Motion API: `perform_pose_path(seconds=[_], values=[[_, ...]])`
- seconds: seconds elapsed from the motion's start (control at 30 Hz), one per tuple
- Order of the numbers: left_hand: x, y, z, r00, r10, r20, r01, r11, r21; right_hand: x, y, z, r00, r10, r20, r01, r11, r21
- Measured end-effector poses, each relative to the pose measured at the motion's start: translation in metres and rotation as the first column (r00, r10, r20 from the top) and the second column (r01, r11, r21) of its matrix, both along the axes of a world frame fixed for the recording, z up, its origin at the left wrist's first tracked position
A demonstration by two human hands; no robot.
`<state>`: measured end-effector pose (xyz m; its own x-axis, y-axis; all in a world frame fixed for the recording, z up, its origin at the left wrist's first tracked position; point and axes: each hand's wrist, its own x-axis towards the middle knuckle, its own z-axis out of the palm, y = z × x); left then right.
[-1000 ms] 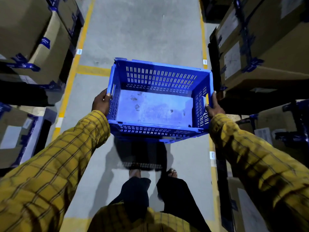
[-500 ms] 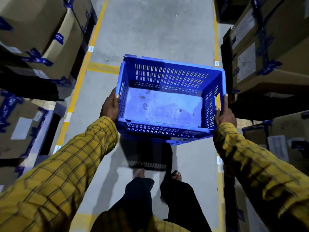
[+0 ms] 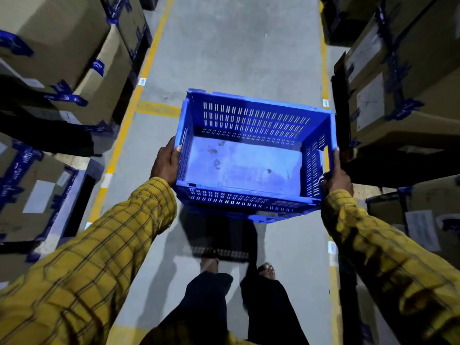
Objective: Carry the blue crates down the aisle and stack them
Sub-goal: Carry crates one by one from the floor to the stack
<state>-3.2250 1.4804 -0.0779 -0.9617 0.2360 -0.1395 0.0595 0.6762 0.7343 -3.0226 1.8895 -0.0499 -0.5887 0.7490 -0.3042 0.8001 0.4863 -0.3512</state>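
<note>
Left hand (image 3: 166, 163) grips left wall of empty blue slotted crate (image 3: 251, 158); right hand (image 3: 336, 176) fingers curled on right wall; held above concrete aisle floor (image 3: 236, 53); taped cardboard boxes (image 3: 74, 58) both sides

Taped cardboard boxes (image 3: 62, 53) both sides of aisle; yellow floor lines (image 3: 129, 113); grey concrete floor (image 3: 236, 51).

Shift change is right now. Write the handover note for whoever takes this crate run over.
Left hand grips the blue crate at its left wall; right hand grips the right wall by the handle slot.
The crate is empty, carried level above the aisle floor, between cardboard boxes on both sides.
Done: crate picked up, carry under way.
Left: reach the stacking spot, not in view, and stack it.
</note>
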Motion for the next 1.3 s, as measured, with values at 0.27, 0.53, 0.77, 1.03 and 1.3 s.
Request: perform_pose_path(seconds=[0.27, 0.53, 0.77, 1.03, 1.3], values=[[-0.003, -0.005, 0.0, 0.999, -0.008, -0.032, 0.001, 0.98, -0.2, 0.004, -0.015, 0.002, 0.999, -0.035, 0.013, 0.034, 0.994, 0.107], [0.034, 0.017, 0.012, 0.983, -0.13, -0.133, 0.053, 0.882, -0.468, 0.012, -0.032, -0.002, 0.996, 0.024, 0.087, -0.038, 0.986, 0.164], [0.036, 0.027, 0.007, 0.969, -0.144, -0.2, 0.014, 0.843, -0.538, 0.008, -0.017, -0.015, 0.996, -0.003, 0.093, -0.013, 0.985, 0.17], [0.04, 0.025, 0.009, 0.97, -0.216, -0.11, 0.094, 0.755, -0.649, 0.03, -0.035, -0.01, 0.988, 0.114, 0.1, -0.139, 0.948, 0.285], [0.044, 0.031, 0.004, 0.965, -0.226, -0.132, 0.086, 0.752, -0.654, 0.026, -0.031, -0.021, 0.989, 0.128, 0.079, -0.146, 0.942, 0.302]])
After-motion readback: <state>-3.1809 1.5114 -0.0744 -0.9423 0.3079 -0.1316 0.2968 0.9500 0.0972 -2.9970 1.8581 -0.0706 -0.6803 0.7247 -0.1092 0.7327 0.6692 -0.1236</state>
